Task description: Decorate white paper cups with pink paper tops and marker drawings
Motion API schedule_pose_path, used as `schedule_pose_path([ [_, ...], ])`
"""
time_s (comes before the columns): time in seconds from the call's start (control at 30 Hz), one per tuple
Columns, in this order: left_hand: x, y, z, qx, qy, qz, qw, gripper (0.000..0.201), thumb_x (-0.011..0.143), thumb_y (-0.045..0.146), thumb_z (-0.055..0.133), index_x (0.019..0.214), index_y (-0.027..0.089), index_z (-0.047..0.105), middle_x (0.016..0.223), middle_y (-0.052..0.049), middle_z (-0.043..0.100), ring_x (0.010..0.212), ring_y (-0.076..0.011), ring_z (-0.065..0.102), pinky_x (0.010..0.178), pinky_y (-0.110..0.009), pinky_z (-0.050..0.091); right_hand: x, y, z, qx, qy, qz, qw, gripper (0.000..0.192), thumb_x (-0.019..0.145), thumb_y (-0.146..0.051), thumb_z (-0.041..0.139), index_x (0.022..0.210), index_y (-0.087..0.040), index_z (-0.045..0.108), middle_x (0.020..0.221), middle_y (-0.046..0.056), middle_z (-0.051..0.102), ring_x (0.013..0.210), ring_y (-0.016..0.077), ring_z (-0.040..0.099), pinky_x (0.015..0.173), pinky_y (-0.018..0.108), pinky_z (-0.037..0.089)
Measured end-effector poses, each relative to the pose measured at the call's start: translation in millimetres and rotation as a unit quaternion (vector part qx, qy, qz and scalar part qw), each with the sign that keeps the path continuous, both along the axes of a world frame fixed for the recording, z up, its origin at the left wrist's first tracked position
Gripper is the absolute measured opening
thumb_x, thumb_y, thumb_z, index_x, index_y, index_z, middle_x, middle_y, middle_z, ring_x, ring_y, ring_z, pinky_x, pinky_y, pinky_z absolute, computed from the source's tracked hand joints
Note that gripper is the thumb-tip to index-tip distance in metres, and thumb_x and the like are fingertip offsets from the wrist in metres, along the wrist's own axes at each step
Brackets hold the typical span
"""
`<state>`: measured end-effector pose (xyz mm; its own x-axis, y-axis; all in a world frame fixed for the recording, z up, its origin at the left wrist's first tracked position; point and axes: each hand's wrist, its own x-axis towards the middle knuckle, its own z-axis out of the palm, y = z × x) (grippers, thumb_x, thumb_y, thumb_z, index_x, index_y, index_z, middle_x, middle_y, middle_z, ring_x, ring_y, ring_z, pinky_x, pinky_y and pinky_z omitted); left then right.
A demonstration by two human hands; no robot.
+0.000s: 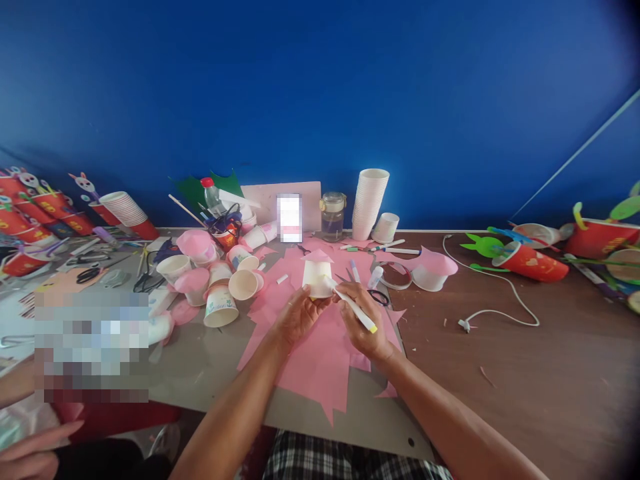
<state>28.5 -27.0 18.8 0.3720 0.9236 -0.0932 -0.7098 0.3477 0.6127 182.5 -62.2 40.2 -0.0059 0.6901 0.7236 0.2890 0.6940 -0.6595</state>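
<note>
My left hand [303,313] holds a white paper cup [317,275] that stands upside down, a pink paper piece [317,256] on its top end. In my right hand [364,327] is a white marker pen [356,308] with a yellow end, gripped like a writing tool. Its tip meets the cup's side or sits very near it; I cannot tell which. Cut pink paper [320,377] lies below both hands. Scissors [344,276] and a glue stick [375,277] rest just beyond my right hand.
A tall stack of white cups [370,203], a glass jar [333,217] and a phone [290,219] stand along the blue wall. Several cups [221,308] crowd the left. A white cable [517,293] and a red cup [535,261] lie at right. Another person's hand [30,453] shows at lower left.
</note>
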Motion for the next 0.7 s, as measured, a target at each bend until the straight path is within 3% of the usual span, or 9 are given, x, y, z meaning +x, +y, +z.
schedule_pose_path([
  [0.23,0.4,-0.3,1.0,0.004,-0.001,0.000,1.000,0.043,0.078,0.035,0.073,0.115,0.014,0.064,0.103,-0.008,0.073,0.101,-0.0224,0.066,0.093,-0.034,0.047,0.3,-2.1,1.5,0.010,-0.004,0.012,1.000,0.020,0.092,-0.019,0.047,0.109,-0.023,0.058,0.095,0.008,0.064,0.090,0.0208,0.063,0.077,0.038,0.053],
  [0.7,0.8,-0.6,0.4,0.006,-0.005,0.005,1.000,0.049,0.079,0.033,0.073,0.123,0.014,0.060,0.108,-0.010,0.072,0.103,-0.0224,0.066,0.096,-0.035,0.046,-0.2,0.3,-3.3,-0.024,0.014,0.009,1.000,0.019,0.093,-0.024,0.047,0.109,-0.022,0.056,0.096,0.008,0.062,0.091,0.0209,0.062,0.078,0.038,0.052],
])
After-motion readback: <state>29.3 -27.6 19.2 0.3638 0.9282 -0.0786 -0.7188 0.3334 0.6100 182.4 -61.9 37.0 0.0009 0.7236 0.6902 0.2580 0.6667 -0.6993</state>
